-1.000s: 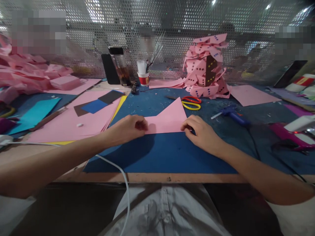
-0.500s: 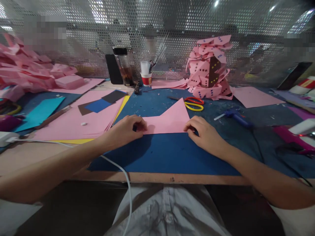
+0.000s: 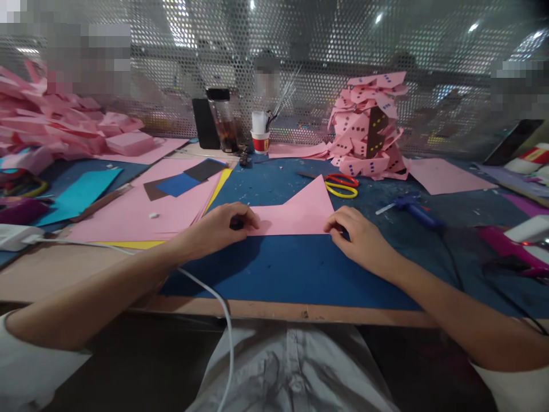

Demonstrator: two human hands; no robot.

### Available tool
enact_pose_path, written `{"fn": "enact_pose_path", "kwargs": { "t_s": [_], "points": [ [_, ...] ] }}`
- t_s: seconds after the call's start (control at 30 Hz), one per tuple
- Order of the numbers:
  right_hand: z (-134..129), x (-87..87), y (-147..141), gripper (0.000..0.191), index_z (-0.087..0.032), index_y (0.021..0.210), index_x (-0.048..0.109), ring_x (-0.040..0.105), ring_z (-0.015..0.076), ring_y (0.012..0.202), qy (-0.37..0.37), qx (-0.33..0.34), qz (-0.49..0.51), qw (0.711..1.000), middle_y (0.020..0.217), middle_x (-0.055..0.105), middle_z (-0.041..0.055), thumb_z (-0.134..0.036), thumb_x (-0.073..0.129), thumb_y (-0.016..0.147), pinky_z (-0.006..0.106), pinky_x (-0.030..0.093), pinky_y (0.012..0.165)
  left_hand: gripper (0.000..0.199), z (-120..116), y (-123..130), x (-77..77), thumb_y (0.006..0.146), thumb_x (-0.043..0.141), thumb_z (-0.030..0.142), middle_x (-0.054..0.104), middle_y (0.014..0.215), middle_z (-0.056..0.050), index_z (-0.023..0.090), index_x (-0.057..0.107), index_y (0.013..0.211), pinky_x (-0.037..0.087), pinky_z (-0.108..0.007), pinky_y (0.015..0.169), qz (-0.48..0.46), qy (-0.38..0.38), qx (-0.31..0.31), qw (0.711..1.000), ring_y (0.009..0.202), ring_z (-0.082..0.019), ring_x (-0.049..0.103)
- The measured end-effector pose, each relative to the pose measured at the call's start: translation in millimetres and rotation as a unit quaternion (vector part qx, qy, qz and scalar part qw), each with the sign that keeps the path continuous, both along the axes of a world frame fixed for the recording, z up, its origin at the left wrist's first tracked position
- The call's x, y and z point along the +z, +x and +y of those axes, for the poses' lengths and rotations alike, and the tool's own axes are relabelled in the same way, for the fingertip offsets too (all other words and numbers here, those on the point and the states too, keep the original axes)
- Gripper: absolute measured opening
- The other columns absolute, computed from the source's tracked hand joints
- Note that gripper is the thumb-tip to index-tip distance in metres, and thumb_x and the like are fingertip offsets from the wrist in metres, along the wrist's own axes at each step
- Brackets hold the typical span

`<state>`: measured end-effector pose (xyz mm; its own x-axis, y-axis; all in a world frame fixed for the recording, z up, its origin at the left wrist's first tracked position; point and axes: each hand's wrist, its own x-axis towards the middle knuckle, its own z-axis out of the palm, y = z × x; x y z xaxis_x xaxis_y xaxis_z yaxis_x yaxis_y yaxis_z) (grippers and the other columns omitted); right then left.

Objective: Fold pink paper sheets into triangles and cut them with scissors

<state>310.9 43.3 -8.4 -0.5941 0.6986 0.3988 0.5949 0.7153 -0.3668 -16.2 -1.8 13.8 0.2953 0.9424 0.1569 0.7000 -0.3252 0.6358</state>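
Observation:
A piece of pink paper (image 3: 295, 217) lies on the blue mat (image 3: 287, 274) in front of me, a long strip with a pointed flap rising at its right side. My left hand (image 3: 234, 223) pinches the strip's left end between thumb and fingers. At the lower right corner, my right hand (image 3: 354, 232) has its thumb and fingertips closed on the paper. Just behind the paper lie scissors (image 3: 343, 186) with red and yellow handles.
Stacked pink sheets (image 3: 115, 212) lie at left, with blue, brown and black pieces on top. A pink paper stack with dots (image 3: 364, 131) stands at the back. A blue glue gun (image 3: 414, 210) rests at right. A white cable (image 3: 225, 312) hangs over the front edge.
The view has shifted slightly, so everything sits a little further right and lower. Both hands keep their hold on the paper's ends, and the paper's shape looks the same.

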Motion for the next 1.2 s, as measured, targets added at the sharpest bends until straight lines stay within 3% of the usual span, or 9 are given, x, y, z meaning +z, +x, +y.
{"fn": "enact_pose_path", "kwargs": {
  "t_s": [0.4,0.77,0.9,1.03,1.2],
  "points": [
    [-1,0.5,-1,0.018,-0.022,0.089,0.061,0.057,0.0220,0.092,0.001,-0.003,-0.003,1.000,0.095,0.061,0.0050,-0.007,0.051,0.089,0.035,0.045,0.081,0.027,-3,-10,0.6,0.072,0.052,0.011,0.071,0.096,-0.003,0.019,0.069,0.093,0.050,-0.032,0.086,-0.037,-0.007,-0.051,0.998,0.092,-0.019,0.065],
    [-1,2.8,-1,0.020,-0.022,0.091,0.063,0.059,0.0215,0.091,-0.002,-0.018,-0.003,1.000,0.094,0.064,0.0038,-0.006,0.052,0.087,0.035,0.044,0.081,0.024,-6,1,6.9,0.082,0.053,0.019,0.072,0.100,-0.003,0.020,0.073,0.095,0.050,-0.032,0.086,-0.017,0.035,-0.020,0.999,0.093,-0.019,0.065],
    [-6,11.4,-22,0.019,-0.022,0.099,0.063,0.062,0.0199,0.093,0.009,-0.003,0.020,1.000,0.098,0.067,0.0035,-0.008,0.056,0.088,0.035,0.044,0.086,0.021,3,16,9.6,0.085,0.057,0.026,0.073,0.093,-0.003,0.020,0.074,0.095,0.048,-0.029,0.076,0.054,0.026,-0.052,0.997,0.083,-0.018,0.065],
    [-6,11.9,-60,0.007,-0.021,0.089,0.064,0.061,0.0181,0.089,-0.058,0.026,0.033,0.997,0.093,0.069,0.0024,-0.015,0.063,0.087,0.032,0.045,0.082,0.017,15,27,5.5,0.084,0.057,0.026,0.070,0.083,-0.001,0.020,0.072,0.088,0.042,-0.026,0.067,0.111,0.048,-0.047,0.992,0.073,-0.016,0.062],
    [-2,5.3,-89,0.003,-0.022,0.081,0.067,0.058,0.0189,0.086,-0.079,-0.036,0.016,0.996,0.087,0.067,0.0017,-0.020,0.068,0.080,0.031,0.042,0.076,0.016,20,30,-4.6,0.085,0.056,0.029,0.067,0.073,0.000,0.020,0.069,0.084,0.035,-0.025,0.060,0.115,0.057,-0.032,0.991,0.065,-0.015,0.057]
  ]
}}
